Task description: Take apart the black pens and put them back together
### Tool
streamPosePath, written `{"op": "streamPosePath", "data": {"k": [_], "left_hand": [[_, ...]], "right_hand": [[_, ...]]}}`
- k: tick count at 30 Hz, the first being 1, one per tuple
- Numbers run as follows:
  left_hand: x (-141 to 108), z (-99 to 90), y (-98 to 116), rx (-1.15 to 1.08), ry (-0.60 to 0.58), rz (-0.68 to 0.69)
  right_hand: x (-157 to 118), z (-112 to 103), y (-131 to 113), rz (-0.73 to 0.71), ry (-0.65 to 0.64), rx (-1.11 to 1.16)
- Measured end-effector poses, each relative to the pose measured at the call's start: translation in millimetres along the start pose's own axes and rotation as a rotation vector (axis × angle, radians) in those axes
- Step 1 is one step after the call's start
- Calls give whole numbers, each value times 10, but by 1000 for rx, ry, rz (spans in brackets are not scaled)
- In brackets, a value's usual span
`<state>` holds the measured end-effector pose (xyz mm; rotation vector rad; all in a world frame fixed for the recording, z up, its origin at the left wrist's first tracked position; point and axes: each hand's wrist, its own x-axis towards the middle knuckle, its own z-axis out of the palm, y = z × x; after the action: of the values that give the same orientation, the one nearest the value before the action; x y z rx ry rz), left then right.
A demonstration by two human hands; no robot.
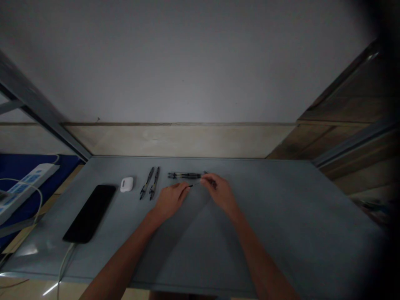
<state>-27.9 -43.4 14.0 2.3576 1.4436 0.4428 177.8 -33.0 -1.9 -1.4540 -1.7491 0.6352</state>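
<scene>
Between my two hands runs a thin, partly clear pen part (196, 183) with a dark section at its left end. My left hand (171, 200) pinches that dark end between thumb and fingers. At the other end, the fingers of my right hand (218, 191) are closed on the pen part, and they hide much of it. Just behind my hands, black pens (184, 175) lie side by side across the table, their right ends near my right fingers. Left of my left hand, two more pens, a left one (146, 183) and a right one (154, 183), lie roughly parallel, pointing away from me.
A white earbud case (126, 184) sits left of the pens. Nearer the left edge lies a black phone (90, 214) with a white cable (64, 260) hanging over the front of the grey table (281, 233). A power strip (26, 185) rests on blue cloth beyond the table's left side.
</scene>
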Motion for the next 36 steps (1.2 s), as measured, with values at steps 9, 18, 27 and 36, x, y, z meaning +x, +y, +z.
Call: {"op": "streamPosePath", "data": {"k": [9,18,27,36], "left_hand": [[-15,-26,16,98,58,34],[2,-26,-17,109,112,41],[1,-29,-15,146,104,44],[2,-2,3,133,88,57]], "right_hand": [[24,1,313,-21,224,-475],[56,-108,26,162,191,292],[41,-54,-21,152,82,448],[19,8,-58,155,-17,454]]}}
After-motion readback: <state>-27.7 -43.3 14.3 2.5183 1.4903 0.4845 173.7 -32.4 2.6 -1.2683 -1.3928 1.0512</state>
